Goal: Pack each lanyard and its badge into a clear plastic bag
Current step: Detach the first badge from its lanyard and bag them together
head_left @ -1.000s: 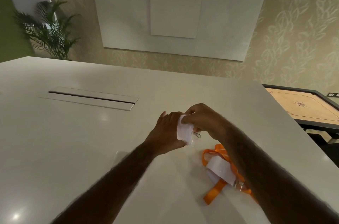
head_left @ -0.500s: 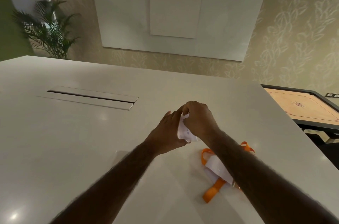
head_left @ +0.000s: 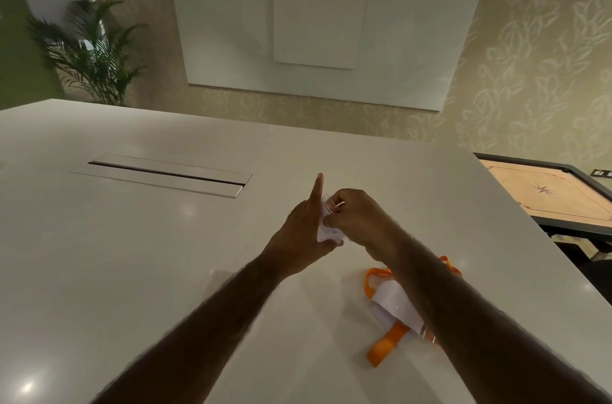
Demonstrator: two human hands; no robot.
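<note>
Both hands meet over the glossy white tabletop [head_left: 165, 271]. Left hand [head_left: 299, 238] holds a small white bundle [head_left: 328, 231] against its palm, thumb hooked under, index finger straight up; other fingers hidden. Right hand [head_left: 359, 221] is curled, pinching the bundle's right side & sth thin, shiny, which I can't make out. Nearer, a flat orange ribbon lanyard [head_left: 385, 345] w/ a white rectangular badge card [head_left: 395, 302] lies on the tabletop, partly covered by the right forearm [head_left: 463, 321].

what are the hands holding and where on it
A white badge: the right hand pinches its upper edge, and the left hand holds its lower end.
</note>
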